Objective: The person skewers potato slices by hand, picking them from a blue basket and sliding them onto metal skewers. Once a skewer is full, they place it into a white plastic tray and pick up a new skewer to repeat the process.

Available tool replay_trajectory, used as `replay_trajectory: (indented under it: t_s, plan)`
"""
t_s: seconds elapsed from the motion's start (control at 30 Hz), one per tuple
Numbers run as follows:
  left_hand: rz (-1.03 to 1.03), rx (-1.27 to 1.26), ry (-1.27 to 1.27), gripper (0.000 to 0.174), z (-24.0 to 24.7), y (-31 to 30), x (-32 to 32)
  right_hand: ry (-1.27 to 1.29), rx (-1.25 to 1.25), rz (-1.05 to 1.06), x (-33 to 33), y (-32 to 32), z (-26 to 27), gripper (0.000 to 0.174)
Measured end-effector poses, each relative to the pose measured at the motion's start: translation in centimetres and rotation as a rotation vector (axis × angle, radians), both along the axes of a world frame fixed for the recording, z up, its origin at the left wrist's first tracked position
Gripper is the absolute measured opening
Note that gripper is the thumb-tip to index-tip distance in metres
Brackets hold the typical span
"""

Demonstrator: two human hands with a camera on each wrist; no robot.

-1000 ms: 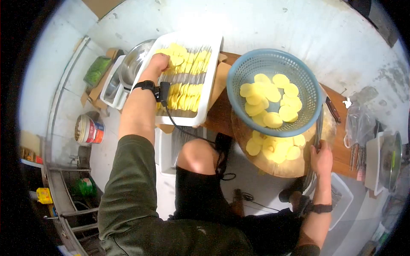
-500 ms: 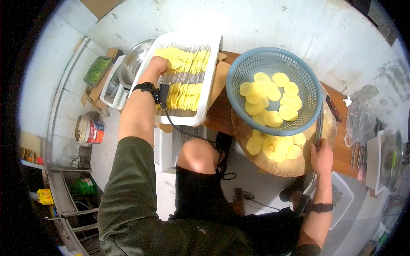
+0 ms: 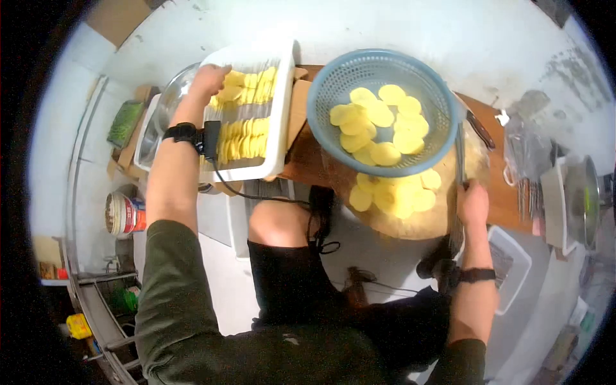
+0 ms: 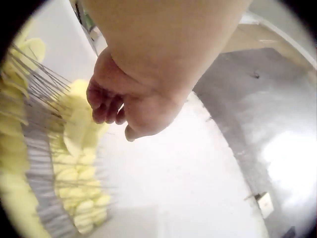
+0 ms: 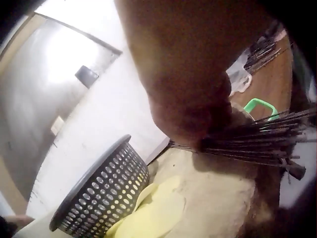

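My left hand [image 3: 210,82] is over the far left side of a white tray [image 3: 284,102], its fingers loosely curled with nothing visible between them. The tray holds rows of thin yellow slices [image 3: 244,139] threaded on skewers; some slices [image 4: 74,134] lie right beside my fingers in the left wrist view. My right hand [image 3: 473,204] grips a bundle of thin dark skewers [image 5: 257,144] at the right edge of a round wooden chopping block [image 3: 443,215]. Loose yellow slices [image 3: 398,202] lie on that block. A blue-grey perforated basket [image 3: 385,63] with more slices stands over its far part.
A knife [image 3: 480,130] lies right of the basket. Farther right are a clear plastic bag [image 3: 529,151] and more skewers [image 3: 530,197]. A metal bowl [image 3: 176,96] sits left of the tray. A black cable [image 3: 247,192] runs from my left wrist.
The head view has shifted, so the tray and basket appear farther left and higher. My left hand has lifted off the slices toward the tray's left rim. The right hand stays on the skewers.
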State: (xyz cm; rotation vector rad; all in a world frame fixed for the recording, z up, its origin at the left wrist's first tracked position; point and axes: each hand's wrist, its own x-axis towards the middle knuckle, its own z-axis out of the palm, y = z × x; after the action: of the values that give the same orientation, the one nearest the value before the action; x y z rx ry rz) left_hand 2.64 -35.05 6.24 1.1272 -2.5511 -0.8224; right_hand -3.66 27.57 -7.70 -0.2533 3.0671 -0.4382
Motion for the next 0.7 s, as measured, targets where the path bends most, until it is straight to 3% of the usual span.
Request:
replay_trajectory:
  t_s: [0.07,0.2,0.27,0.4,0.6,0.67,0.7]
  plan:
    - [-0.073,0.078,0.03,0.04,2.1,4.7,-1.3,-0.014,-0.001,-0.035,-0.3,0.0,-0.4,0.024]
    - [-0.481,0.033,0.077,0.031,3.3,13.8,-4.2,-0.064,-0.06,-0.163,-0.1,-1.0,0.9,0.025]
    - [-0.649,0.136,-0.094,0.028,3.8,18.1,-5.6,-0.057,-0.086,-0.183,0.0,-1.0,1.3,0.026]
    - [-0.988,-0.333,-0.576,0.034,0.8,23.2,-9.3,-0.022,-0.15,-0.183,0.1,-0.1,1.4,0.027]
    - [-1.106,-0.499,-0.808,0.061,-7.2,26.6,-11.3,-0.032,-0.234,-0.169,0.1,1.5,3.0,0.026]
    - [-1.135,-0.576,-1.069,0.071,-9.8,26.4,-12.8,-0.032,-0.254,-0.168,0.1,2.0,3.5,0.025]
    - [-1.15,-0.601,-0.94,0.063,-9.3,26.6,-11.9,-0.024,-0.271,-0.15,0.1,2.3,3.7,0.024]
